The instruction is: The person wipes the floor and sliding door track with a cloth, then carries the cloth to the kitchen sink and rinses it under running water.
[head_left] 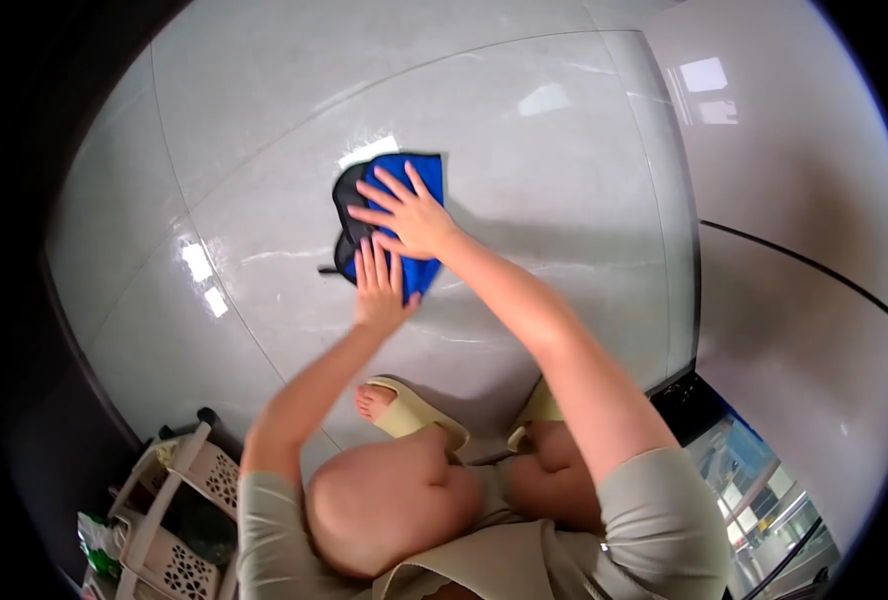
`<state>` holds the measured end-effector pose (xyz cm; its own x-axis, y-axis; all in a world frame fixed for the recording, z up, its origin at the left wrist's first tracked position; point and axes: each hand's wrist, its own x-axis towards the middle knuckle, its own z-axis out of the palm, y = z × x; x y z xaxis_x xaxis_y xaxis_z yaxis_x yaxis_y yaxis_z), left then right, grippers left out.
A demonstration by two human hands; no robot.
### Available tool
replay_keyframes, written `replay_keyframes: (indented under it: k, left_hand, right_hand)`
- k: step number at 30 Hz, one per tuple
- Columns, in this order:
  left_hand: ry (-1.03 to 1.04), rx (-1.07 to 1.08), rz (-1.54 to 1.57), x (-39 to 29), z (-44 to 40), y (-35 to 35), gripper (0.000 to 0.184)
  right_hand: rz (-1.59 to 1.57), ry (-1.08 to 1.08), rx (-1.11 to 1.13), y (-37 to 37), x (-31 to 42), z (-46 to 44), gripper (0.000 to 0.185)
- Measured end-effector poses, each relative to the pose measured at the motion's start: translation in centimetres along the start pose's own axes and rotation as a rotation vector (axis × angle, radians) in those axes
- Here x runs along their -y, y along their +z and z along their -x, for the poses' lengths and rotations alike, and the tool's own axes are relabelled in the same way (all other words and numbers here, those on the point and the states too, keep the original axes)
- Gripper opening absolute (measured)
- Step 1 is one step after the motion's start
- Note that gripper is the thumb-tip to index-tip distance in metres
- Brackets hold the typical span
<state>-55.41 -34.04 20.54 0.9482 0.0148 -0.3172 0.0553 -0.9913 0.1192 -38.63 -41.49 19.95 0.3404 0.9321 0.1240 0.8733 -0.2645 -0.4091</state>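
Observation:
A folded blue cloth item with dark grey, black-edged scalloped parts [427, 178] lies flat on the tiled floor, a small black loop sticking out at its left. My right hand [409, 218] rests on its upper middle with the fingers spread. Lower down, my left hand [379, 285] lies on its lower left part, fingers stretched out and pointing up. The two hands are close together, and both press flat on the fabric without gripping it.
Glossy grey floor tiles [264, 190] surround the cloth. My feet in yellow slippers [414, 412] are just below it. A beige rack with baskets [179, 565] stands at the lower left. A glossy pale cabinet front [784, 180] runs along the right, with a dark gap beneath.

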Motion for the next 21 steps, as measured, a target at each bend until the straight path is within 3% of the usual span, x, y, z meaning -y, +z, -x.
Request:
replay_keyframes:
  k: [4, 8, 12, 15, 17, 19, 21]
  left_hand:
    - [0.104, 0.102, -0.272, -0.6, -5.1, -3.7, 0.096]
    - [0.132, 0.042, -0.096, -7.8, -7.9, -1.6, 0.101]
    - [0.233, 0.095, -0.028, -18.9, -4.6, 0.6, 0.103]
    - [0.351, 0.016, 0.05, -22.5, -2.4, 3.3, 0.098]
    - [0.289, 0.062, 0.086, -22.4, -2.4, 3.3, 0.095]
    - [0.186, 0.163, 0.088, -21.0, -2.3, 2.5, 0.094]
    - [0.016, 0.073, 0.154, -18.0, -2.9, 2.3, 0.095]
  right_hand:
    - [-0.022, 0.097, -0.087, -1.8, -3.9, -0.2, 0.056]
    - [0.025, 0.235, -0.071, -4.9, -7.6, 6.2, 0.061]
    - [-0.065, 0.392, -0.026, -7.2, -7.0, 17.6, 0.062]
    - [-0.06, 0.498, 0.057, -7.3, -6.1, 23.3, 0.061]
    - [-0.021, 0.564, 0.013, -6.6, -5.1, 22.2, 0.062]
    - [-0.065, 0.469, 0.094, -6.7, -4.9, 18.7, 0.061]
    - [-0.135, 0.27, 0.061, -5.4, -5.6, 14.1, 0.06]
